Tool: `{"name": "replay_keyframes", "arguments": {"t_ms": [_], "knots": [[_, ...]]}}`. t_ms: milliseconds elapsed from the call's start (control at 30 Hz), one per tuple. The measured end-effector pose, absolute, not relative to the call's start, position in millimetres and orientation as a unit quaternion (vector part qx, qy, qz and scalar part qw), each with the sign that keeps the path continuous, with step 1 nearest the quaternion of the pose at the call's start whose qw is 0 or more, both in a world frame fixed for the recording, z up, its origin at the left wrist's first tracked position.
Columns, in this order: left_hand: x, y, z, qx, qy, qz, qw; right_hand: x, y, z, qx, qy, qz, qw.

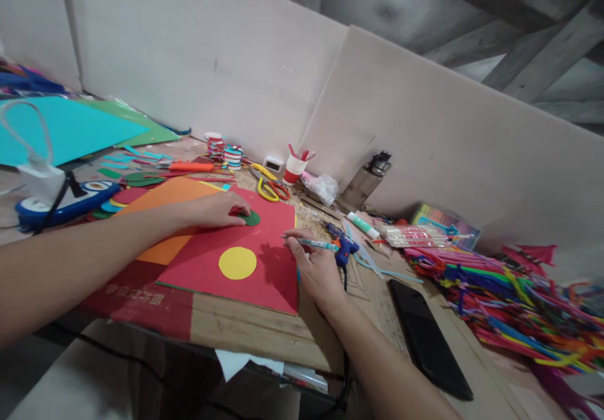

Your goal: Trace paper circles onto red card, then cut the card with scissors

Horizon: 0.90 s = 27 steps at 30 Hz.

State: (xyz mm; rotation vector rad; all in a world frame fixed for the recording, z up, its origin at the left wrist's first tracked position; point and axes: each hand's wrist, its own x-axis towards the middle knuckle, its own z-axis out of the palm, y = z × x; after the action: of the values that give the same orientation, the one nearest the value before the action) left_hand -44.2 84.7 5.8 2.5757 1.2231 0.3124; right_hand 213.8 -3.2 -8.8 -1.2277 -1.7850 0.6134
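green paper disc (252,218) is on the far part of the red sheet (274,218), the landmark here. its near-left side is covered by the fingertips of the left hand (221,209); fingers are bent, but whether the disc is pinched or only pressed down cannot be told. pen (314,242) is grasped in the right hand (317,270), by the right edge of the red sheet, tip pointed inward over it; contact with the paper cannot be made out. yellow disc (237,263) lies flat on the near part of the red sheet, untouched, between the two forearms. step in hand, as judged: green disc being placed or steadied on the red sheet, pen at the ready. any pen work at the green disc calls for the disc held flat, fingertips kept off the edge in use, and the tip brought leftward to it; slip looks like the main risk. relative to the hands: green disc at the left fingertips, apart from the pen tip; yellow disc nearer the body than both. orange sheet (165,193) is left of the red sheet, partly overlapped by it. glue gun (346,250) is to its right, just past the right hand; phone (427,338) is farther right.
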Motion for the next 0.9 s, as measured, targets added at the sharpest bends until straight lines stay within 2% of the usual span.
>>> {"name": "replay_keyframes", "arguments": {"t_ms": [233,400,533,700,900], "knots": [[-37.5,93.0,-5.3,0.894,0.405,0.127,0.142,217.3,6.8,-12.5,-0.513,-0.634,0.309,0.49],[-34.0,100.0,-16.0,0.901,0.373,0.164,0.147,218.5,7.1,-13.4,-0.51,-0.648,0.305,0.476],[-36.1,92.0,-7.0,0.889,0.38,0.199,0.164,220.9,6.5,-15.0,-0.492,-0.673,0.295,0.466],[-42.3,65.1,13.8,0.924,0.27,0.069,0.261,222.3,6.7,-18.4,-0.489,-0.686,0.281,0.459],[-43.0,48.3,24.1,0.926,0.262,0.014,0.272,220.6,5.6,-18.0,-0.495,-0.692,0.275,0.449]]}}
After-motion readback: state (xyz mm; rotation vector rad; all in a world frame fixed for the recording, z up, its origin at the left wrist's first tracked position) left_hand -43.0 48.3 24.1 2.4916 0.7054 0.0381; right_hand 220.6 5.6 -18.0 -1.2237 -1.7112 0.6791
